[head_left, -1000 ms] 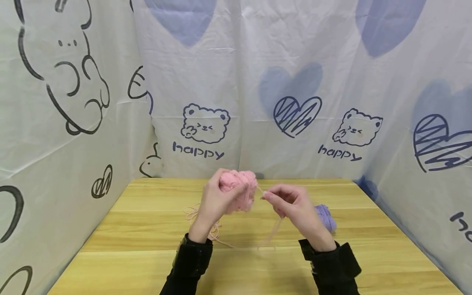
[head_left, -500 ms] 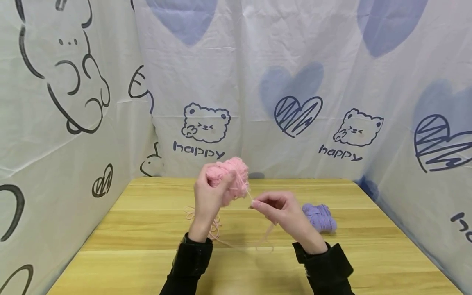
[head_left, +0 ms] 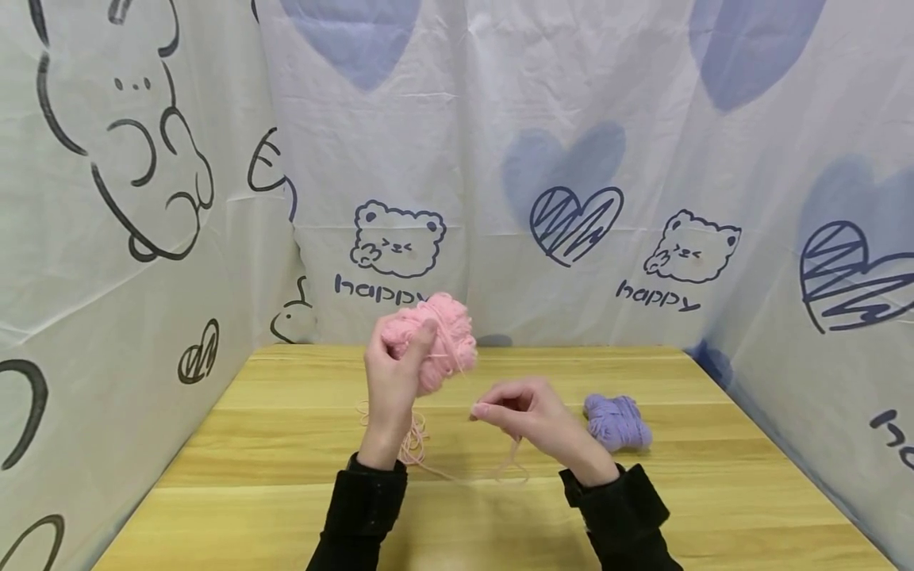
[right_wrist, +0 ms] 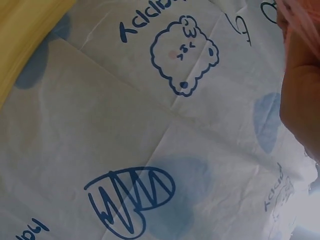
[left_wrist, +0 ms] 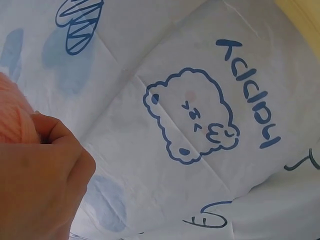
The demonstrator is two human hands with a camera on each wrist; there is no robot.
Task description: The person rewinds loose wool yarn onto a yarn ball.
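My left hand (head_left: 397,365) grips a pink yarn ball (head_left: 437,337) raised above the back of the wooden table (head_left: 236,476). In the left wrist view, part of the pink ball (left_wrist: 11,117) shows beside the curled fingers (left_wrist: 47,132). My right hand (head_left: 516,416) pinches a pink strand (head_left: 464,369) that runs up to the ball. More of the strand hangs below that hand in a loop (head_left: 510,468) onto the table. A loose pink tangle (head_left: 412,440) lies under my left wrist. In the right wrist view, pink yarn (right_wrist: 302,22) fills the top right corner.
A small purple yarn bundle (head_left: 617,422) lies on the table just right of my right hand. White cloth walls (head_left: 571,159) printed with bears and hearts close in the table at the back and on both sides.
My left hand has lifted the pink ball up and a little to the left. My right hand has dropped lower and leftward with the strand, uncovering the purple bundle.
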